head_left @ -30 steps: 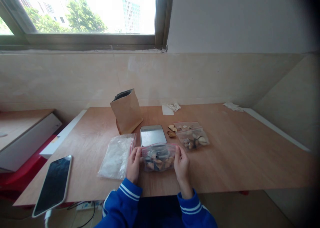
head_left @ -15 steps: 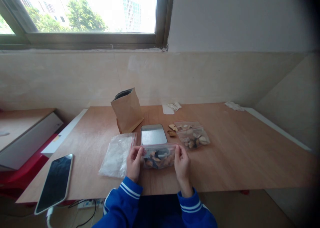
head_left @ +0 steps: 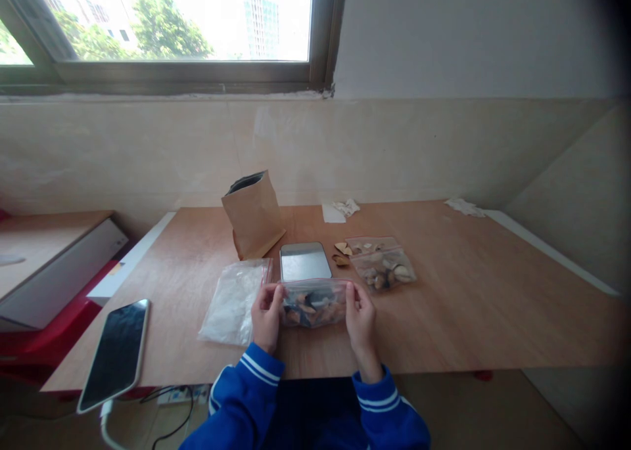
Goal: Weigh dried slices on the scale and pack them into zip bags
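Observation:
A clear zip bag [head_left: 315, 304] with dark and orange-brown dried pieces inside is stretched between my two hands. My left hand [head_left: 267, 315] pinches its upper left corner, and my right hand [head_left: 360, 316] pinches the upper right one. Just beyond the bag lies a flat silver scale-like plate [head_left: 305, 261] with a dark rim. To its right are zip bags [head_left: 383, 266] holding pale and brown pieces, with loose tan pieces [head_left: 341, 254] beside them. A stack of clear plastic bags [head_left: 235, 302] lies left of my left hand.
An open brown paper bag [head_left: 254, 217] stands behind the stack. At the front left edge lies a phone [head_left: 116, 351] with a white cable [head_left: 105, 420] plugged in. Crumpled white tissue [head_left: 346, 207] and another tissue [head_left: 464, 207] lie along the table's back edge by the wall.
The whole view has shifted slightly. Both hands keep their pinch on the bag's top corners, and nothing else has visibly moved.

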Demonstrator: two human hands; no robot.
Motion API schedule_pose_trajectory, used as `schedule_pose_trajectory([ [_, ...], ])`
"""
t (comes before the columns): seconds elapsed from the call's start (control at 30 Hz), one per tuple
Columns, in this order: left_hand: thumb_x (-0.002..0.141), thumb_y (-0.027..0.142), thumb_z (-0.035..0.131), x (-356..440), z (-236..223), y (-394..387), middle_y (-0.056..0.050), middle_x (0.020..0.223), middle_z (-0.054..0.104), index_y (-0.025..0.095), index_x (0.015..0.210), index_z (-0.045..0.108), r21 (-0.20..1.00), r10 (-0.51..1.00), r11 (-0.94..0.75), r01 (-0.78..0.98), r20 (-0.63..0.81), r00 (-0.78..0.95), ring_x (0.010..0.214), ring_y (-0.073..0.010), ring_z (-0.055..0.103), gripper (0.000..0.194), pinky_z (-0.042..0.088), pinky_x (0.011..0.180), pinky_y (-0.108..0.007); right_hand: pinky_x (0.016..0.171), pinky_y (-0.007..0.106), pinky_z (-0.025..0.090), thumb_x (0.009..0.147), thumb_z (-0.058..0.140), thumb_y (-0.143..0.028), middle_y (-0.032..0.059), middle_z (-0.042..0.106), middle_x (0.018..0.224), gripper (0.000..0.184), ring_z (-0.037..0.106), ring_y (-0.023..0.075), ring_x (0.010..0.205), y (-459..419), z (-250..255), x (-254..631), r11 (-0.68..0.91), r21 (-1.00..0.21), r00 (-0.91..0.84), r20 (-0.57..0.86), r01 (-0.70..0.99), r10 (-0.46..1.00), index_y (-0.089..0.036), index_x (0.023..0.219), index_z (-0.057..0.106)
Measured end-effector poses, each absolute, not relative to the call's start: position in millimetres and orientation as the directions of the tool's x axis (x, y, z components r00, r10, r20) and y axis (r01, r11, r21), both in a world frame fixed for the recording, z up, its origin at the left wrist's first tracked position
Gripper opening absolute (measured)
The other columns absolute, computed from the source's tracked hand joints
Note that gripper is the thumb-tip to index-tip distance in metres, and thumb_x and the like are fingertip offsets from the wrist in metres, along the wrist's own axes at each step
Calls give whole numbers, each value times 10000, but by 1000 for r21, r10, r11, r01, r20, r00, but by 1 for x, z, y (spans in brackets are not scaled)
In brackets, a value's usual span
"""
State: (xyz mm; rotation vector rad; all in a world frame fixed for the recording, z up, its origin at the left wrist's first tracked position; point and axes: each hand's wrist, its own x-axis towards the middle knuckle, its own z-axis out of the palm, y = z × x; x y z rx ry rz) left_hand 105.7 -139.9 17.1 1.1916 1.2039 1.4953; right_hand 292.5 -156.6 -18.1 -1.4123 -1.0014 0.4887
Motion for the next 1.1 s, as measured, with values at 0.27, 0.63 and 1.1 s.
schedule_pose_trajectory([
  [0.27,773,397,667,110,23,-140,-24,866,661,166,891,631,985,989,-130,-112,121,-85,856,-152,600,262,458,794,-250,706,305,500,846,561,-477,67,700,890,332,645,200,788,-157,-11,287,210,-965,475,259,154,841,-181,957,660],
  [0.63,769,387,671,104,16,-137,-38,867,673,162,855,683,978,983,-151,-141,134,-123,864,-171,598,241,455,804,-275,703,294,455,801,639,-417,37,659,844,260,586,173,756,-158,-9,289,244,-964,508,261,102,821,-174,889,663],
  [1.1,787,377,655,108,28,-144,-28,817,657,160,849,655,986,986,-163,-39,162,-31,801,-163,605,226,464,735,-256,733,300,482,812,618,-411,33,656,825,249,609,179,781,-162,2,289,266,-964,545,235,23,805,-169,868,615],
])
